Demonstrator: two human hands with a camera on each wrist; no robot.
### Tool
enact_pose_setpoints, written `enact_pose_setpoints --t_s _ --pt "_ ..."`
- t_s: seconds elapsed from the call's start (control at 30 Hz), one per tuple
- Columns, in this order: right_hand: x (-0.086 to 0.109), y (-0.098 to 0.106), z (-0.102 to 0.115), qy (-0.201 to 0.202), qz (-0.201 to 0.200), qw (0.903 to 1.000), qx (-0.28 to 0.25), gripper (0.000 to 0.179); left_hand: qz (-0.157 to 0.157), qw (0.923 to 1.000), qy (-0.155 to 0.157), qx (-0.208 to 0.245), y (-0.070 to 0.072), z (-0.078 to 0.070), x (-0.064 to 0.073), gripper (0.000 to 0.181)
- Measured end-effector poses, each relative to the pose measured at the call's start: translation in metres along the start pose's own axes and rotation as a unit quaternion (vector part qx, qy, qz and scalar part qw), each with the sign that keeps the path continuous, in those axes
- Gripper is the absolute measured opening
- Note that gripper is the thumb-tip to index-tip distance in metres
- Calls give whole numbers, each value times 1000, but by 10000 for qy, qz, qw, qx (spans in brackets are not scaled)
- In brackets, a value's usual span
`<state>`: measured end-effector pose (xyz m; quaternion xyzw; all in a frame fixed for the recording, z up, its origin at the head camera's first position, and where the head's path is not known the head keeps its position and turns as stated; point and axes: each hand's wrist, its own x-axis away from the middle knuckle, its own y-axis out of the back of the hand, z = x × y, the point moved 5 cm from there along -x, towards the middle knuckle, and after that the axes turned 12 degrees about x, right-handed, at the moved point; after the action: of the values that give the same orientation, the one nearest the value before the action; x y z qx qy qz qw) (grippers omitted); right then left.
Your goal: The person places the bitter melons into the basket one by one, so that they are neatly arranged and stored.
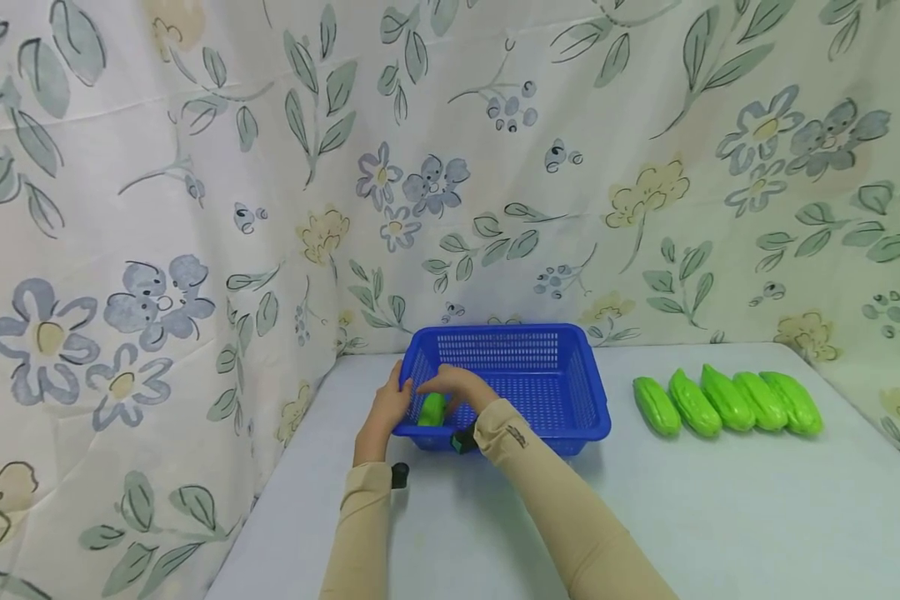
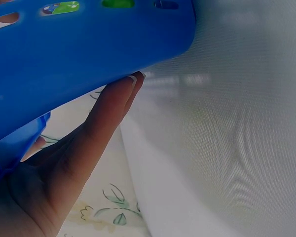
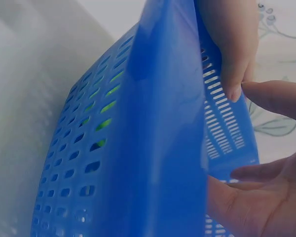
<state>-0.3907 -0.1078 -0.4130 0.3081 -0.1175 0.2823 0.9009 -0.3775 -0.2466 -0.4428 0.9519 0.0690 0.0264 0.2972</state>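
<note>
A blue plastic basket (image 1: 521, 432) with slotted walls stands on the table. Inside it, near the left end, lies a bright green, long vegetable (image 1: 432, 409), which also shows through the wall slots in the right wrist view. My left hand (image 1: 392, 404) holds the basket's left wall, thumb inside the rim; in the left wrist view its straight fingers (image 2: 106, 116) lie along the outside. Over the front rim reaches my right hand (image 1: 461, 386), beside and above the vegetable. Its thumb and fingers (image 3: 246, 202) are spread apart, with nothing seen between them.
Several similar green, ribbed vegetables (image 1: 727, 400) lie in a row on the white table (image 1: 690, 517), right of the basket. A floral curtain (image 1: 450, 183) hangs behind the table and along its left side.
</note>
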Motion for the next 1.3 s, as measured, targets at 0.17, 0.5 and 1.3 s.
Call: enact_pose_setpoints --t_s 0.17,0.5,1.3 --pt "3 1 -1 -1 -49 9998 -182 88 -27 10000 -36 -37 0 1 0 57" --pt "6 1 -7 -23 -89 9996 264 87 -31 10000 -30 5 -1 1 -1 57" --pt "8 -2 -17 6 -117 9997 229 86 -26 10000 -63 5 -1 -1 2 57"
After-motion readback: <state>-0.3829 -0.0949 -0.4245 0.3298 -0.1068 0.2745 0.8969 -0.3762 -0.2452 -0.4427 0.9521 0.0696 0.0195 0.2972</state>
